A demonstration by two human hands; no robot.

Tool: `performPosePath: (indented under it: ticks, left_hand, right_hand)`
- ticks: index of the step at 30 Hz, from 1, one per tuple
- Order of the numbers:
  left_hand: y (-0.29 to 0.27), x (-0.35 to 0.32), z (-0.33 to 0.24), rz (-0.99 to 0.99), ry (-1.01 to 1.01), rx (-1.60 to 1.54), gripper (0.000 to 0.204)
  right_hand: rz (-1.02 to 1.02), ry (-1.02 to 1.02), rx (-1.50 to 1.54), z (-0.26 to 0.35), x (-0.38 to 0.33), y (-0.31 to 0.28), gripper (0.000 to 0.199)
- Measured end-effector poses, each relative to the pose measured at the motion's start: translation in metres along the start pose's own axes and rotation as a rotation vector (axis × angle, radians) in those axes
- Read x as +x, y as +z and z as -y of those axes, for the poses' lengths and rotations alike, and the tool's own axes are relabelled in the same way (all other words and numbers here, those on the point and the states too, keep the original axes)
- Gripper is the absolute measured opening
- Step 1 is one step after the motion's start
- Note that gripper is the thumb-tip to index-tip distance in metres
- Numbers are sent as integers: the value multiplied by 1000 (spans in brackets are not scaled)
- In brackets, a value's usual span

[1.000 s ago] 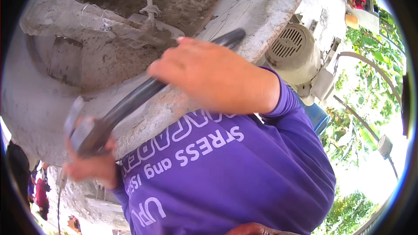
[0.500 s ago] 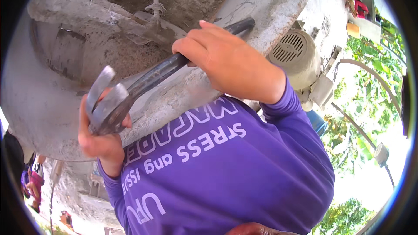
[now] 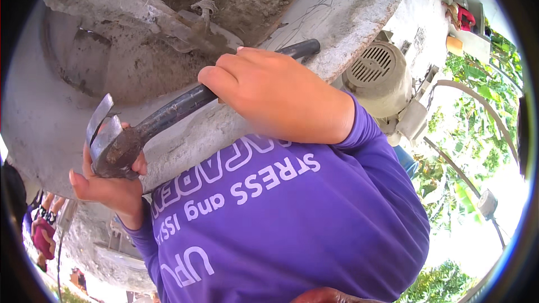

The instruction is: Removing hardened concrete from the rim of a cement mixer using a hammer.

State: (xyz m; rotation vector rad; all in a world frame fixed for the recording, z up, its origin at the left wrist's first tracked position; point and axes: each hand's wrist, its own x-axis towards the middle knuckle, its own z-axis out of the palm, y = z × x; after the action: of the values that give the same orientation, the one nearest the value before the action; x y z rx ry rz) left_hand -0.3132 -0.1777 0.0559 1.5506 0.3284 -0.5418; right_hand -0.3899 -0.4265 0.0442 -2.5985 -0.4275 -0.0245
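Observation:
A claw hammer (image 3: 174,106) with a dark, rod-like handle and a worn two-pronged metal claw lies slantwise across the view. My right hand (image 3: 275,92) is closed around the handle, whose end sticks out past it toward the upper right. At the lower left, my left hand (image 3: 115,191) cups the hammer's head from beneath, with fingers showing on both sides of it. The claw points up and part of the left hand is hidden behind the head. Close behind the hammer is the pale, crusted rim of a large grey drum (image 3: 376,5).
Inside the drum, a cement-caked bar (image 3: 118,3) has a rope (image 3: 205,7) knotted near it. A dusty motor (image 3: 377,73) with a slotted cover sits right of the rim. Bent cables or rods (image 3: 483,101) and leaves stand farther right. People (image 3: 44,233) appear at both edges.
The hammer and both hands have shifted left, and the right hand sits slightly lower. My left thumb or outer finger now stands out from the hammer's head.

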Motion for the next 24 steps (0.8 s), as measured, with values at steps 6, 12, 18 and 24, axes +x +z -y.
performPosePath:
  ticks: [6, 12, 18, 24]
  left_hand:
    - [-87, -32, -30, -373, 676, 199, 94]
    - [-19, -19, 12, 120, 237, 331, 109]
    - [2, -24, -18, 253, 563, 458, 99]
    - [-72, -12, -74, 17, 463, 7, 88]
  right_hand:
    - [-163, -141, 142, 51, 34, -7, 13]
    - [-12, 41, 263, -4, -4, 12, 21]
    - [278, 75, 150, 17, 8, -4, 17]
    - [-1, -119, 365, 18, 37, -27, 15]
